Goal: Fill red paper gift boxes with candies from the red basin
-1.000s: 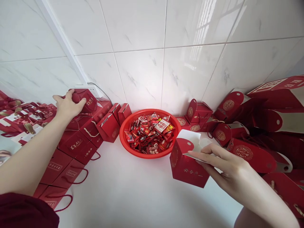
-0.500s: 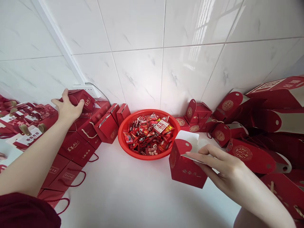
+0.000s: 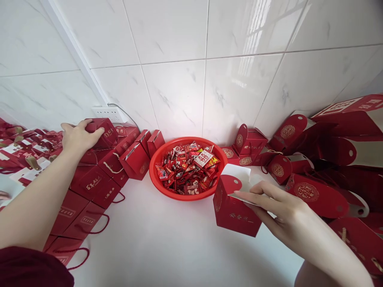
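Your right hand [image 3: 281, 209] lies spread, fingers apart, on the open box [image 3: 235, 205] standing on the white table [image 3: 167, 243] just before the red basket [image 3: 155, 175] of sweets. Farther left, your left hand [image 3: 78, 137] clasps a closed box [image 3: 103, 132] atop the stacked boxes [image 3: 92, 183].

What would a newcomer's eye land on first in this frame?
The red basket heaped with wrapped sweets stands centre, against the white tiled wall. The left hand grips a closed red gift box atop the stacked boxes on the left. The right hand touches an open red box beside the basket.
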Available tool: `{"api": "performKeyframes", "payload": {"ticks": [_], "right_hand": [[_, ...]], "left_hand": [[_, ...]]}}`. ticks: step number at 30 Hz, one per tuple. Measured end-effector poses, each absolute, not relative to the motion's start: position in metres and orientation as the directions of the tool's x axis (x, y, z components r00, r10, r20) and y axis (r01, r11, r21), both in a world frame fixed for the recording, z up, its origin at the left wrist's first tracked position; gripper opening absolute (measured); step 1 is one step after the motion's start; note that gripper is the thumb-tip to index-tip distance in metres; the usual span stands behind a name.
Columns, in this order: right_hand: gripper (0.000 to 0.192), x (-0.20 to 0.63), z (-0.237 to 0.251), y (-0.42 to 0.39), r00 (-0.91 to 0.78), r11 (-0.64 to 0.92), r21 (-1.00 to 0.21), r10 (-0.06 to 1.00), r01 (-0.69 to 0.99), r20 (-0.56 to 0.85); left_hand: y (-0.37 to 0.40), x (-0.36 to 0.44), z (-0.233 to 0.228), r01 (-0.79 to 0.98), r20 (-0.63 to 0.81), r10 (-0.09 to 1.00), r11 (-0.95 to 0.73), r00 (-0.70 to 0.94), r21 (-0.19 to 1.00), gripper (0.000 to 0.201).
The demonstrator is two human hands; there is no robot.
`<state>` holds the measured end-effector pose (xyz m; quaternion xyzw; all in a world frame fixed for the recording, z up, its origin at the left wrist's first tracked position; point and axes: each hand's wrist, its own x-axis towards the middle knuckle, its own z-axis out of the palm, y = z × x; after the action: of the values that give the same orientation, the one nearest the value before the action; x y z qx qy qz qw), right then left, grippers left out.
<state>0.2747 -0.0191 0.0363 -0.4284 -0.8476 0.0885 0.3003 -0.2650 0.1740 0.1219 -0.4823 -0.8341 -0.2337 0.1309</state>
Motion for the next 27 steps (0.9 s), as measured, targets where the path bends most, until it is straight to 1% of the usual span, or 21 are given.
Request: {"api": "performKeyframes", "payload": {"ticks": [3, 7, 9, 11, 14, 16, 19, 27], "right_hand": [[0.033, 0.274, 0.037, -0.019, -0.464, 0.621, -0.417, 0.779, 0.664, 0.422], [0.035, 0.273, 0.037, -0.019, -0.467, 0.617, -0.426, 0.783, 0.661, 0.41], [0.035, 0.273, 0.035, -0.019, -0.47, 0.618, -0.429, 0.783, 0.659, 0.407], [0.035, 0.272, 0.034, -0.019, -0.474, 0.622, -0.427, 0.781, 0.656, 0.408], [0.034, 0.271, 0.033, -0.018, -0.474, 0.628, -0.422, 0.775, 0.654, 0.418], [0.034, 0.272, 0.033, -0.018, -0.47, 0.631, -0.419, 0.771, 0.653, 0.429], [0.034, 0.273, 0.034, -0.018, -0.456, 0.633, -0.413, 0.767, 0.655, 0.452], [0.033, 0.272, 0.037, -0.018, -0.467, 0.639, -0.419, 0.763, 0.645, 0.447]], "left_hand": [[0.18, -0.271, 0.118, 0.886, 0.434, 0.773, 0.393, -0.463, 0.245, 0.082], [0.185, -0.276, 0.118, 0.925, 0.406, 0.832, 0.33, -0.379, 0.188, 0.082], [0.186, -0.275, 0.119, 0.948, 0.411, 0.857, 0.253, -0.312, 0.192, 0.085], [0.186, -0.273, 0.117, 0.956, 0.443, 0.86, 0.155, -0.254, 0.248, 0.089], [0.19, -0.271, 0.111, 0.921, 0.47, 0.844, 0.069, -0.258, 0.383, 0.094], [0.194, -0.272, 0.106, 0.895, 0.462, 0.837, 0.071, -0.294, 0.44, 0.093], [0.2, -0.276, 0.101, 0.883, 0.458, 0.832, 0.076, -0.312, 0.463, 0.087], [0.207, -0.291, 0.108, 0.886, 0.392, 0.866, 0.113, -0.31, 0.45, 0.085]]}}
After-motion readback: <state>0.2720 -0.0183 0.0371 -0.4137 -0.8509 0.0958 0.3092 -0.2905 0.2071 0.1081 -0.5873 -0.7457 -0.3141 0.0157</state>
